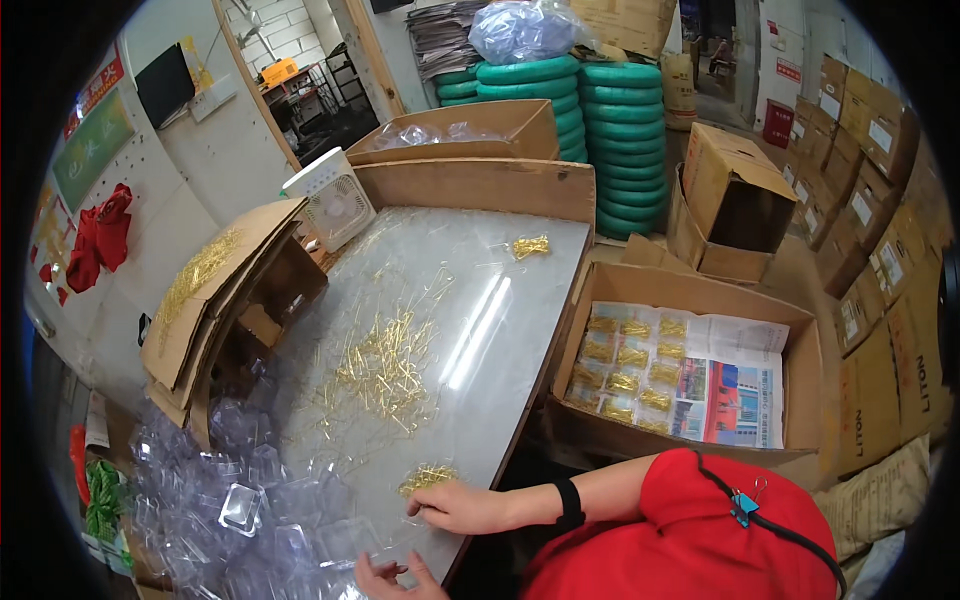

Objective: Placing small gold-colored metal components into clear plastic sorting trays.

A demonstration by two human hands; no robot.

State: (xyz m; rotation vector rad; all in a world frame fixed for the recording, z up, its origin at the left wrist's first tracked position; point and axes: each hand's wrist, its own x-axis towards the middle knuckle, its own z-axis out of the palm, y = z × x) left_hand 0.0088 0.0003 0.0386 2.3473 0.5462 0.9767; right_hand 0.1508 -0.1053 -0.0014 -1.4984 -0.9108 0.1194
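My right hand (455, 506), a black band at its wrist, rests at the near edge of the grey tabletop (510, 345). Its fingers are curled down against a small heap of thin gold-coloured metal hooks (428, 478); whatever they pinch is hidden. Below it, at the lower edge, my left hand (398, 578) has its fingers apart and holds nothing visible. It is beside a pile of clear plastic boxes (240, 510). A larger loose spread of gold hooks (385, 370) lies mid-table, and a compact bundle of hooks (530, 246) sits near the far right corner.
Right of the table, an open carton (805, 385) holds rows of gold packs (630, 357) on newspaper. A small white fan (335, 200) stands at the back left, by stacked cardboard (215, 290). Green ring stacks (622, 150) rise behind. Sealed cartons (860, 220) line the right wall.
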